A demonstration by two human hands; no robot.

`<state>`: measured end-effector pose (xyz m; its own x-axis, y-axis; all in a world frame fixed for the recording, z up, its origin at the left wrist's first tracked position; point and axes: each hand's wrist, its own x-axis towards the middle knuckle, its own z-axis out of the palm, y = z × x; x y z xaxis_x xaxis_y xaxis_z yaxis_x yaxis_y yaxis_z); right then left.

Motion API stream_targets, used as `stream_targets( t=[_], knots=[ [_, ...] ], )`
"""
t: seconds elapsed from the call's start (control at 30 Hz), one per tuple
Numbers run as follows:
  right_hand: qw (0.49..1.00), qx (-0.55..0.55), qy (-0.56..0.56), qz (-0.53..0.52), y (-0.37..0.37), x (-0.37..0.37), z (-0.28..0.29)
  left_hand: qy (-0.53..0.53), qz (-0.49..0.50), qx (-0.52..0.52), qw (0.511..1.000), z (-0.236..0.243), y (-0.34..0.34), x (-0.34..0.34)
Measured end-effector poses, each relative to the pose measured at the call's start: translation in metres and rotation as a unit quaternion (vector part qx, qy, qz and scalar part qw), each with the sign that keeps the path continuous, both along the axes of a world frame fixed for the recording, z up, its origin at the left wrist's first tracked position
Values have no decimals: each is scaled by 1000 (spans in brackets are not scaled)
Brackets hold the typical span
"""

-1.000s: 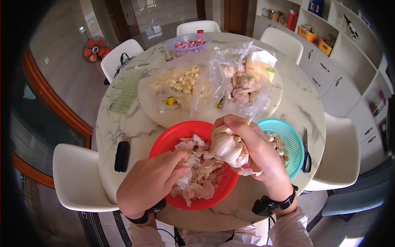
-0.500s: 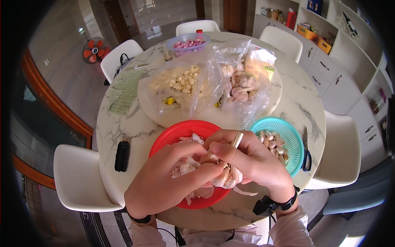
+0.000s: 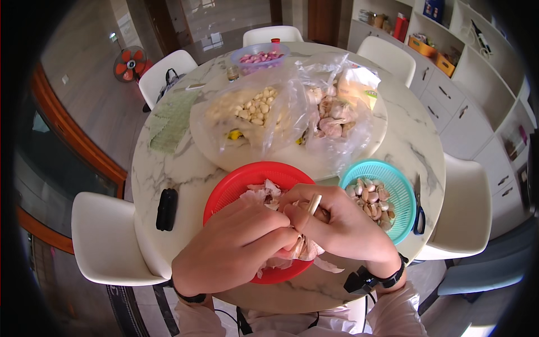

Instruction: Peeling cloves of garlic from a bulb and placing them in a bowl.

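Observation:
Both hands meet over a red plastic basket (image 3: 222, 191) that holds papery garlic skins (image 3: 266, 191). My right hand (image 3: 348, 224) is closed around a garlic bulb (image 3: 305, 247), whose pale stem sticks up past the thumb. Pressed against the same bulb are the bent fingers of my left hand (image 3: 236, 241); most of the bulb is hidden between the two hands. A strip of loose skin hangs below it. Just right of my right hand stands a turquoise basket (image 3: 405, 194) with unpeeled garlic cloves (image 3: 370, 196) in it.
Clear bags of peeled cloves (image 3: 257, 106) and whole garlic bulbs (image 3: 337, 115) lie on the raised round centre. Behind them is a bowl of shallots (image 3: 260, 58). Scissors (image 3: 419, 216) lie at the right edge, a black case (image 3: 167, 209) and green cloth (image 3: 173, 123) at left.
My left fingers have curled in tighter against the bulb, and both hands have shifted slightly. Less of the bulb shows now. The view has moved a little.

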<state>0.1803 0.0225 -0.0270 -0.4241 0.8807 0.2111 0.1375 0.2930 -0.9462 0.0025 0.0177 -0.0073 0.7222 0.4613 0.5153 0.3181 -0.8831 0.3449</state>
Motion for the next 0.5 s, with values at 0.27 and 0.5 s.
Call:
stream_targets(
  t=[0.27,0.5],
  knots=[
    [960,-225,163,19,10,9,11,1,15,51,999,4,-4,-3],
    [848,-404,340,-35,4,-2,22,-83,38,8,996,2,-9,11]
  ],
)
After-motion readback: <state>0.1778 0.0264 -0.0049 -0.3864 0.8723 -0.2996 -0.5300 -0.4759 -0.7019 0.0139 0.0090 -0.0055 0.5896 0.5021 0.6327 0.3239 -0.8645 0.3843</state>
